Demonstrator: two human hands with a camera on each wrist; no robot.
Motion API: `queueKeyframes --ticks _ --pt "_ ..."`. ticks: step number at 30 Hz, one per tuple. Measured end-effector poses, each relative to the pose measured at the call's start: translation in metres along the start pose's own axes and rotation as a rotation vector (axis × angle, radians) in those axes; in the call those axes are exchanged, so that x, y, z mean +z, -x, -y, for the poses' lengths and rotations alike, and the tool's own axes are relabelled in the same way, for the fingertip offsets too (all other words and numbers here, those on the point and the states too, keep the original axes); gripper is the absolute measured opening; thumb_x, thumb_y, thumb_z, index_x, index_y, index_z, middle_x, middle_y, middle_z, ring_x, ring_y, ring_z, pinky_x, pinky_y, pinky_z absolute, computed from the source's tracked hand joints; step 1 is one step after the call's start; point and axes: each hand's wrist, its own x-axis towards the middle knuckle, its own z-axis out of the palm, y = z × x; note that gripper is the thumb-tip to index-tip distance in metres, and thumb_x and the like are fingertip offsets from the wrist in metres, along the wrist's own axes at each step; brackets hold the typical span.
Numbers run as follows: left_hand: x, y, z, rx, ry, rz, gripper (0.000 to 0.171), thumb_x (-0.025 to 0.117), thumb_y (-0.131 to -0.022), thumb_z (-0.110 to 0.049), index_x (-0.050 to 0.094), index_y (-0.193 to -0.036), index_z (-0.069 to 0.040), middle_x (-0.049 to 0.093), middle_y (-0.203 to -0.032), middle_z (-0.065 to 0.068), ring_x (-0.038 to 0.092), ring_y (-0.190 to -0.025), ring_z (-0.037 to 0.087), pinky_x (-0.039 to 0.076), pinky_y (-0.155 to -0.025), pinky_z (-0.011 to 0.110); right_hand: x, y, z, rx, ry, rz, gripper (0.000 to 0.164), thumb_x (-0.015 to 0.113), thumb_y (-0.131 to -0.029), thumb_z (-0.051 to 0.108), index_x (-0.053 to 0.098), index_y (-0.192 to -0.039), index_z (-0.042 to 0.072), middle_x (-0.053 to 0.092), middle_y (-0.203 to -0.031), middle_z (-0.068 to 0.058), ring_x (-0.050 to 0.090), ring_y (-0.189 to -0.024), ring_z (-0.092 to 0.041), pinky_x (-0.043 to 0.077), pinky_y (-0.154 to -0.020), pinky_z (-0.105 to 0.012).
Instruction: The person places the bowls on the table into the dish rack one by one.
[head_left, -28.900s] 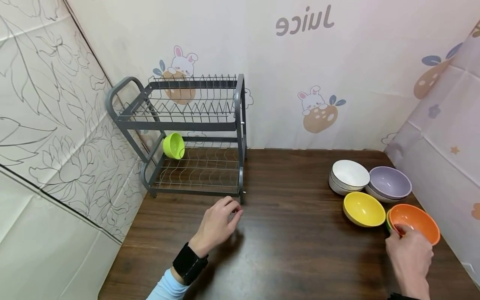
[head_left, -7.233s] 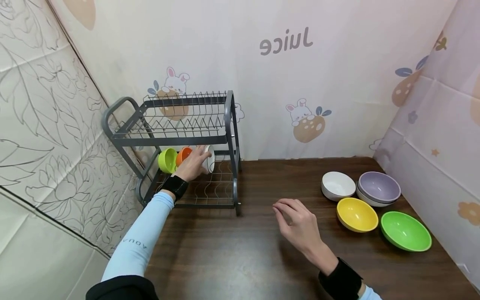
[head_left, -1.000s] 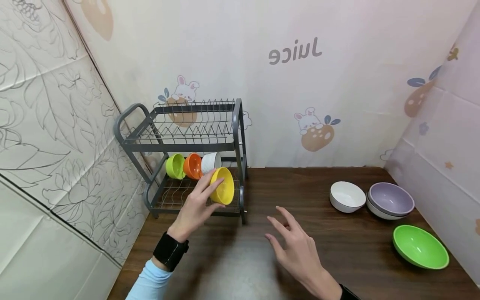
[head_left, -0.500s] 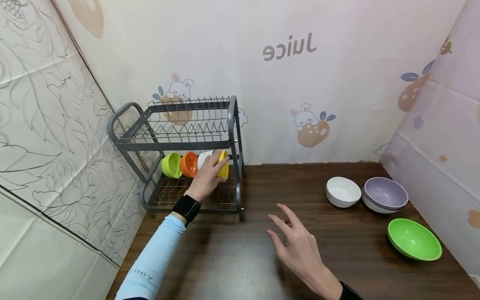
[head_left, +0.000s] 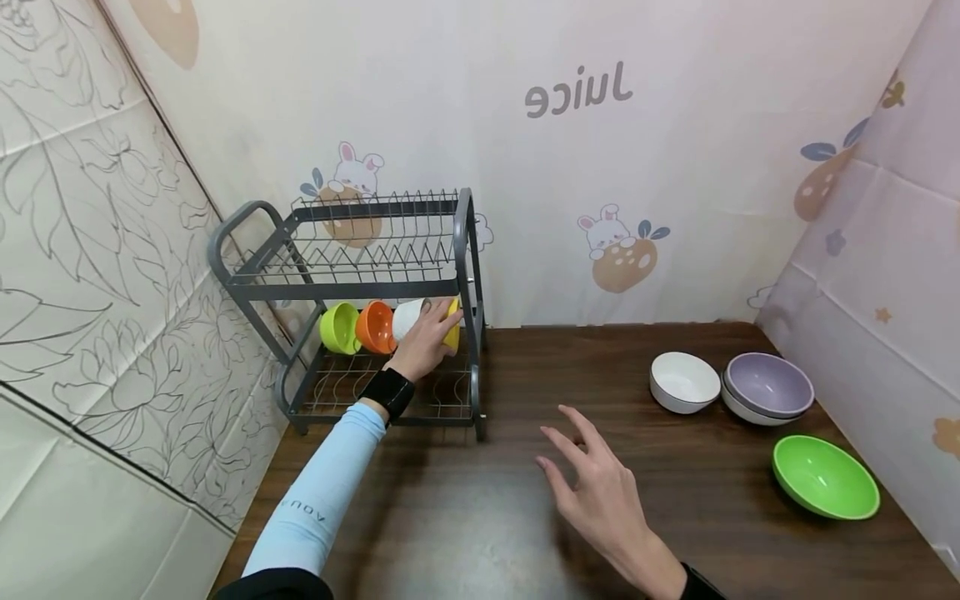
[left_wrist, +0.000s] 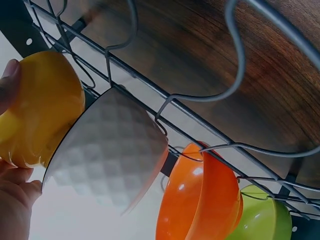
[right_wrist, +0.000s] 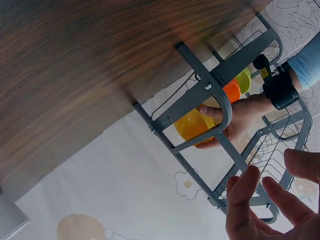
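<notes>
My left hand (head_left: 422, 340) reaches into the lower tier of the grey dish rack (head_left: 345, 291) and grips a yellow bowl (head_left: 453, 327) near its right end. In the left wrist view, thumb and fingers hold that yellow bowl (left_wrist: 47, 107) on its side, close beside a white dimpled bowl (left_wrist: 107, 150). Further left on the same tier, an orange bowl (head_left: 375, 327) and a lime-green bowl (head_left: 340, 328) stand tipped on their sides. Over the table, my right hand (head_left: 603, 496) holds nothing, its fingers spread and slightly bent.
On the table's right side are a white bowl (head_left: 684, 382), a purple bowl (head_left: 768, 385) stacked on a pale one, and a green bowl (head_left: 825, 477). The rack's upper tier (head_left: 360, 254) overhangs the left hand. Patterned sheets (head_left: 675, 167) line the back and sides.
Within the last second my left hand has carried the yellow bowl from the rack's front into its lower tier. Since the oldest frame, orange and white bowls have joined the lime-green one there.
</notes>
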Motion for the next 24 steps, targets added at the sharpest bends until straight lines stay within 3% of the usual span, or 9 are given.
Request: queueKeyframes --ticks 10,16,24 --pt "0.006 -0.01 -0.001 -0.012 -0.035 0.039 0.076 0.095 -0.078 -0.01 0.059 -0.144 -0.008 0.04 -0.161 0.019 0.039 -0.147 0.036 0.025 -0.125 0.053 0.0 0.001 -0.001 0.018 -0.008 -0.012 0.042 0.089 -0.084 0.014 0.077 -0.124 0.013 0.057 -0.148 -0.009 0.06 -0.078 -0.012 0.034 -0.044 -0.013" --pt "0.007 -0.014 0.0 -0.043 -0.029 0.073 0.07 0.094 -0.08 -0.011 0.058 -0.14 -0.003 0.045 -0.154 0.022 0.046 -0.141 0.037 0.026 -0.124 0.056 0.0 0.001 -0.002 0.027 -0.01 -0.001 0.041 0.088 -0.085 0.013 0.077 -0.124 0.014 0.056 -0.149 -0.009 0.063 -0.086 -0.015 0.036 -0.045 -0.015" --pt "0.007 -0.012 -0.002 -0.104 -0.035 0.103 0.075 0.092 -0.084 -0.014 0.051 -0.145 -0.002 0.043 -0.157 0.023 0.043 -0.144 0.037 0.018 -0.126 0.059 0.001 0.001 0.0 0.034 -0.015 0.014 0.041 0.088 -0.085 0.014 0.076 -0.124 0.013 0.057 -0.148 -0.01 0.067 -0.09 -0.02 0.037 -0.046 -0.015"
